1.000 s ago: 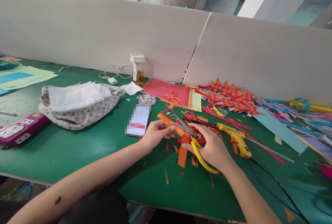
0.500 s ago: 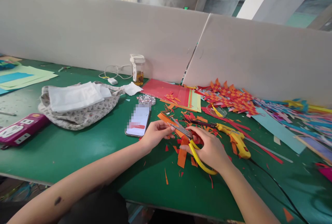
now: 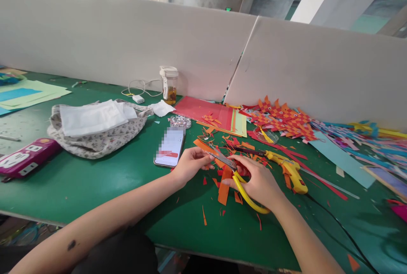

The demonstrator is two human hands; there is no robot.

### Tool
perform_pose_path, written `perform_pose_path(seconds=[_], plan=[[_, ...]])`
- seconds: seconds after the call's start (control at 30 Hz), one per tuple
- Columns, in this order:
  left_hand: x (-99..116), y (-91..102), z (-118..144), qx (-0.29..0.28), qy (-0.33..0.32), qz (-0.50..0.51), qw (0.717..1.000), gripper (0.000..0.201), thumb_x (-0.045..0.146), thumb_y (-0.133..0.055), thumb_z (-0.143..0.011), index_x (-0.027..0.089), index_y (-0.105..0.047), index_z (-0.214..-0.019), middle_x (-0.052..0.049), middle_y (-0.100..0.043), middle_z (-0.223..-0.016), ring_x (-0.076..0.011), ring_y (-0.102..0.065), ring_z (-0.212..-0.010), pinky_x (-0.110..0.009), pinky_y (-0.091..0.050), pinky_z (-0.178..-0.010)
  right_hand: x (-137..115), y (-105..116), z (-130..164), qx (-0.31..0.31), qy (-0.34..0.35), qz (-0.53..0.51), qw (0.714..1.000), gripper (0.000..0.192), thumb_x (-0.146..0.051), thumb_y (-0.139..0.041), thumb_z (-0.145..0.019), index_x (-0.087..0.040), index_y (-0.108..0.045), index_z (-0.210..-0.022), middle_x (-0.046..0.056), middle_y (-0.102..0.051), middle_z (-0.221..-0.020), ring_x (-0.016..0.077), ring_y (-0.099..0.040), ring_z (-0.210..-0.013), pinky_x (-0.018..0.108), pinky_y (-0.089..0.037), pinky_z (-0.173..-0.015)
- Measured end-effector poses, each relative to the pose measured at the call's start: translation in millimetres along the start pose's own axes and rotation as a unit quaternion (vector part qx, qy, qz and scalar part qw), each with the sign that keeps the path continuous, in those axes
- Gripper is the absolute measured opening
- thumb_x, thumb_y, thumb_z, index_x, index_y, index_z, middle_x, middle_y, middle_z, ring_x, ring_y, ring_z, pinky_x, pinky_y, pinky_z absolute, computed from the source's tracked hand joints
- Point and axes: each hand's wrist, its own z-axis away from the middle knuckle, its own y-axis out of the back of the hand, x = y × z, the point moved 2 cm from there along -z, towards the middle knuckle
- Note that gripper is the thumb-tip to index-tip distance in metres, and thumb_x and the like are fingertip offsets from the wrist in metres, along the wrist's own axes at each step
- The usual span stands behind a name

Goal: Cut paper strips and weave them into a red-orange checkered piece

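While orange and red paper scraps (image 3: 222, 206) lie scattered near the worktop's (image 3: 95, 185) front edge, a person's right hand (image 3: 260, 183) grips yellow-handled scissors (image 3: 237, 175), fingers curled through the loops and the blades pointing left toward the other hand. The left hand (image 3: 190, 164) is pinched shut on a small orange paper piece (image 3: 208, 149) that meets the blade tips, with an orange strip (image 3: 224, 185) lying flat just beneath the scissors. Just right of the right hand rests a yellow glue gun (image 3: 288, 170), its black cord trailing to the front right corner. A phone (image 3: 170, 147) lies just left of the left hand, with a floral cloth bag (image 3: 98, 136) and a pink power strip (image 3: 23, 159) farther left. Toward the back edge sit red paper sheets (image 3: 203, 111), woven red-and-orange paper fish (image 3: 280, 119) and a small bottle (image 3: 168, 85) against the grey partition (image 3: 127, 41).
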Motion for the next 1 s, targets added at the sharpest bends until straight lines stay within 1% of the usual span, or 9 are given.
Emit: perform_pose_path(seconds=[0.17, 0.33, 0.57, 0.7, 0.8, 0.9, 1.0], plan=[[1.3, -0.4, -0.1, 0.004, 0.000, -0.001, 1.000, 0.036, 0.042, -0.076, -0.056, 0.013, -0.058, -0.067, 0.000, -0.062, -0.059, -0.0116, -0.062, -0.056, -0.021, -0.042, -0.053, -1.0, -0.2, 0.0, 0.008, 0.001, -0.003, 1.000, 0.039, -0.041, -0.059, -0.070, -0.026, -0.056, -0.105, 0.001, -0.062, -0.079, 0.0180, -0.059, -0.067, 0.028, -0.046, -0.060], [0.5, -0.5, -0.1, -0.006, -0.005, 0.001, 1.000, 0.037, 0.044, -0.076, -0.057, 0.012, -0.060, -0.070, 0.000, -0.063, -0.061, -0.0114, -0.062, -0.057, -0.021, -0.042, -0.054, 0.3, -2.5, 0.0, 0.014, -0.006, -0.001, 1.000, 0.039, -0.044, -0.060, -0.070, -0.025, -0.056, -0.103, 0.000, -0.058, -0.071, 0.0172, -0.057, -0.062, 0.027, -0.044, -0.057], [0.8, -0.8, 0.6, -0.008, -0.005, 0.000, 1.000, 0.037, 0.044, -0.074, -0.060, 0.012, -0.058, -0.068, -0.002, -0.064, -0.060, -0.0105, -0.061, -0.056, -0.020, -0.043, -0.054, 0.0, -1.9, -1.2, 0.032, 0.002, -0.008, 0.999, 0.036, -0.046, -0.061, -0.069, -0.024, -0.059, -0.098, -0.001, -0.054, -0.063, 0.0156, -0.052, -0.055, 0.026, -0.043, -0.053], [2.5, -1.5, 1.7, -0.011, -0.014, -0.006, 1.000, 0.036, 0.044, -0.074, -0.061, 0.013, -0.056, -0.065, -0.001, -0.063, -0.058, -0.0107, -0.062, -0.057, -0.019, -0.043, -0.053, 2.3, -3.4, -1.0, 0.038, -0.012, -0.038, 0.998, 0.036, -0.046, -0.064, -0.067, -0.023, -0.060, -0.095, 0.000, -0.056, -0.061, 0.0155, -0.051, -0.053, 0.026, -0.044, -0.051], [2.4, -1.3, 1.8, -0.019, -0.017, -0.011, 1.000, 0.035, 0.044, -0.073, -0.063, 0.013, -0.057, -0.066, -0.002, -0.064, -0.060, -0.0103, -0.061, -0.056, -0.019, -0.043, -0.054, 5.6, -4.1, -0.8, 0.062, -0.029, -0.074, 0.995, 0.037, -0.046, -0.064, -0.067, -0.022, -0.061, -0.095, 0.000, -0.056, -0.061, 0.0150, -0.051, -0.052, 0.026, -0.044, -0.049], [1.1, -0.3, 1.0, -0.007, -0.009, -0.017, 1.000, 0.035, 0.045, -0.073, -0.063, 0.013, -0.058, -0.066, -0.003, -0.065, -0.060, -0.0109, -0.061, -0.056, -0.020, -0.044, -0.055, 7.2, -1.7, -0.9, 0.071, -0.035, -0.090, 0.993, 0.043, -0.046, -0.062, -0.069, -0.023, -0.058, -0.105, 0.000, -0.058, -0.068, 0.0144, -0.053, -0.054, 0.025, -0.045, -0.050], [0.6, 0.1, 0.3, 0.001, -0.012, -0.015, 1.000, 0.036, 0.045, -0.073, -0.061, 0.013, -0.059, -0.066, -0.002, -0.065, -0.059, -0.0115, -0.062, -0.056, -0.021, -0.044, -0.054, 5.7, 1.3, -1.0, 0.042, -0.016, -0.056, 0.997, 0.052, -0.044, -0.063, -0.069, -0.025, -0.054, -0.117, 0.003, -0.063, -0.090, 0.0174, -0.059, -0.073, 0.026, -0.048, -0.062]])
